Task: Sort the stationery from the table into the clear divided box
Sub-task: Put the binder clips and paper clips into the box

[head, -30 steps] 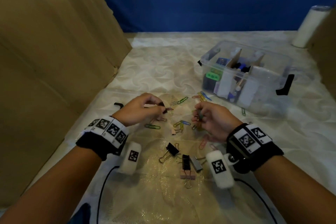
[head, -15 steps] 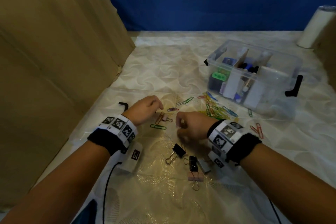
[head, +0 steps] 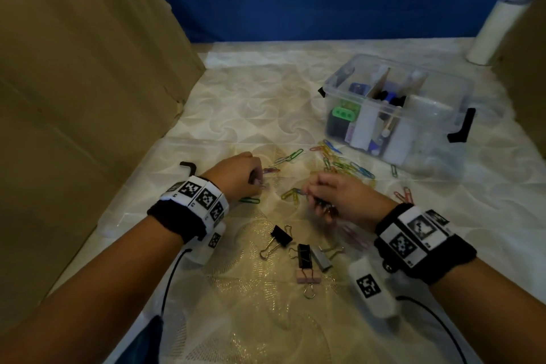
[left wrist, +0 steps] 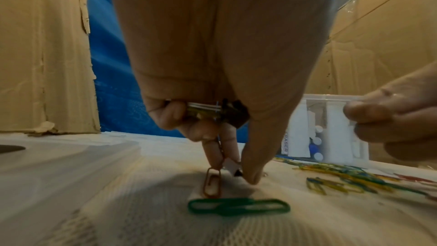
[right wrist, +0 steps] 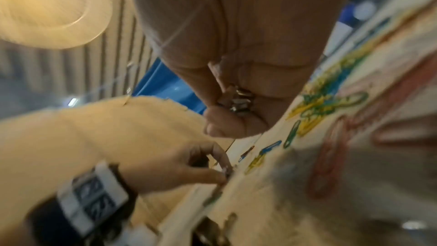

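Both hands are low over the counter, gathering paper clips. The left hand is curled round a small bundle of clips already tucked against its palm, while its thumb and fingertips pinch down on a red-brown paper clip that lies flat on the cloth, its long axis running straight away from the wrist. Just nearer the wrist lies a green paper clip, untouched, its long axis crosswise to the red one. The right hand is closed on a clutch of small metal pieces, probably clips, though the blurred wrist view does not let me say which. The relation that matters: the main heap of coloured paper clips lies beyond and to the right of both hands, between them and the clear divided box, so the right hand is the nearer one to both heap and box — the left would have to cross over. The box stands well apart from the hands, toward the far right, its compartments already partly filled. The binder clips lie behind the hands, toward the person. I judge the gathering is midway, with plenty left on the cloth.
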Demonstrator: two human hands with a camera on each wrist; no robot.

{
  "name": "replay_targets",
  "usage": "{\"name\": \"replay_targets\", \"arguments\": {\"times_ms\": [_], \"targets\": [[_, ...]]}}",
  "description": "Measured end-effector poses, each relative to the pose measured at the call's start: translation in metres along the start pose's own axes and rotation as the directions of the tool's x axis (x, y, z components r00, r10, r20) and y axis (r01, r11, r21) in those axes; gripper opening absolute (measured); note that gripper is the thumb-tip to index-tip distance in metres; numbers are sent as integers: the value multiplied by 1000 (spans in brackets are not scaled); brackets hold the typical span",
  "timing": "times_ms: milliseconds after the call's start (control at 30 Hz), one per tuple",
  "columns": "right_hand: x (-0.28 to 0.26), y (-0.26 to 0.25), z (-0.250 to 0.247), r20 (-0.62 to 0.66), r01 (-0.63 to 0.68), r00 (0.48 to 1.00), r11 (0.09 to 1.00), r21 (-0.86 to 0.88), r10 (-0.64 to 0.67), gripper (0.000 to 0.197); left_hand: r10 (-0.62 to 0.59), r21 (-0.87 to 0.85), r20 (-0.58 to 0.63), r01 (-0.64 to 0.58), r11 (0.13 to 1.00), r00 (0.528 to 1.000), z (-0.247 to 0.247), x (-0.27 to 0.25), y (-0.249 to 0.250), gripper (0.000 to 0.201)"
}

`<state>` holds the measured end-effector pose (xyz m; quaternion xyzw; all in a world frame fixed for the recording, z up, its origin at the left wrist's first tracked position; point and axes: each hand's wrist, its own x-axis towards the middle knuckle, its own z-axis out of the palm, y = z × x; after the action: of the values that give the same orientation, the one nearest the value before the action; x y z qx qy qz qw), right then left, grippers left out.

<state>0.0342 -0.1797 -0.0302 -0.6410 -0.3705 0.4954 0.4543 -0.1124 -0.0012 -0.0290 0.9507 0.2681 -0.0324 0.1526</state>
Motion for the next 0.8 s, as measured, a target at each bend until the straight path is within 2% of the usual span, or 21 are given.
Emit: {"name": "replay_targets", "arguments": {"times_ms": [33,100,167,300,367,467,533,567,633,667,700,733,767,800], "targets": [[-4,0,0,23,20,1000,981,-193,-16,18,-6,-18,-27,5,1000,1000,-1,-2,1,15],[-15,-3,1,85,77,996,843,-532,-37,20,-15,-115,-79,5,993,997,-2,-8,4,14],[-26,-7,1,169,123,986,706,-698,-4,17,-22,-229,-101,-2,973,995,-4,-15,10,16],[-40,-6,2,257,142,951,501,-853,169,42,-2,-347,-74,-24,937,997,1,-29,24,15],[-41,-3,6,255,162,953,439,-884,162,46,6,-341,-46,-22,940,999,6,-35,28,8],[-40,0,10,239,177,966,425,-888,98,39,-26,-347,-10,21,937,1000,11,-42,29,15],[-41,1,6,224,156,970,474,-867,90,36,-35,-353,12,37,935,999,13,-47,29,23],[-41,1,3,222,144,972,537,-832,83,33,-40,-357,30,48,933,999,13,-50,29,25],[-41,0,-4,187,92,982,766,-636,38,17,-53,-377,62,72,923,997,15,-55,29,26],[-41,0,-7,158,41,987,893,-448,34,8,-65,-386,67,86,919,996,16,-57,30,24],[-43,1,-11,137,-34,989,982,-188,60,8,-79,-389,67,99,916,995,16,-59,31,20],[-43,2,-14,162,-111,983,986,123,91,6,-93,-387,62,110,916,994,17,-60,32,16],[-45,3,-18,207,-152,975,911,384,75,10,-104,-378,54,116,919,993,17,-61,34,14],[-47,3,-19,229,-164,972,821,548,41,24,-110,-362,44,118,925,993,18,-61,36,16]]}}
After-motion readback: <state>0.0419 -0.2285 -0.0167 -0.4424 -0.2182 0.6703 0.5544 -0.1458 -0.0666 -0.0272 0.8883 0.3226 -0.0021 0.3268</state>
